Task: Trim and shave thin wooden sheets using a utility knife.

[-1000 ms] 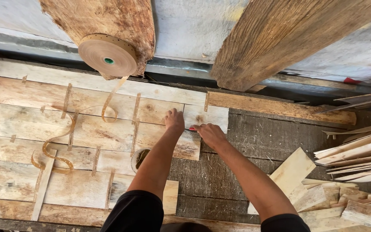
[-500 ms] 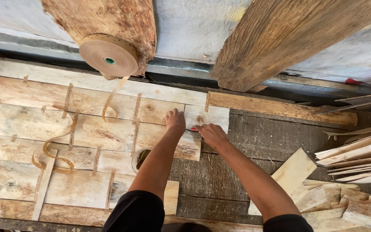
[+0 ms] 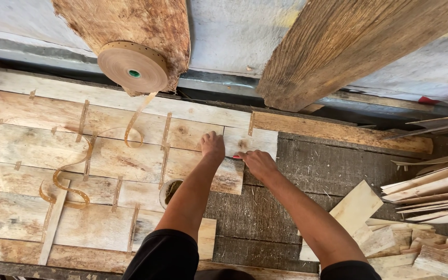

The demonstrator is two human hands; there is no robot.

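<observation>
Pale wood veneer sheets (image 3: 105, 155) lie side by side on a dark bench, joined by short strips of brown tape. My left hand (image 3: 212, 147) presses down on the right end of a sheet, by the seam with a small veneer piece (image 3: 257, 140). Just to its right, my right hand (image 3: 257, 163) is closed around a small red-tipped tool (image 3: 236, 156), whose tip touches the sheet edge; most of the tool is hidden. A roll of brown paper tape (image 3: 133, 66) hangs above, and its loose tape end (image 3: 86, 161) curls across the sheets.
Two rough timber posts (image 3: 338, 46) lean over the bench at the back. A pile of veneer offcuts (image 3: 421, 207) lies at the right. A small round container (image 3: 171, 191) sits in a gap beside my left forearm. Bare dark bench boards (image 3: 312, 176) show under my right arm.
Both hands stay at the same seam on the veneer. Hardly any movement shows.
</observation>
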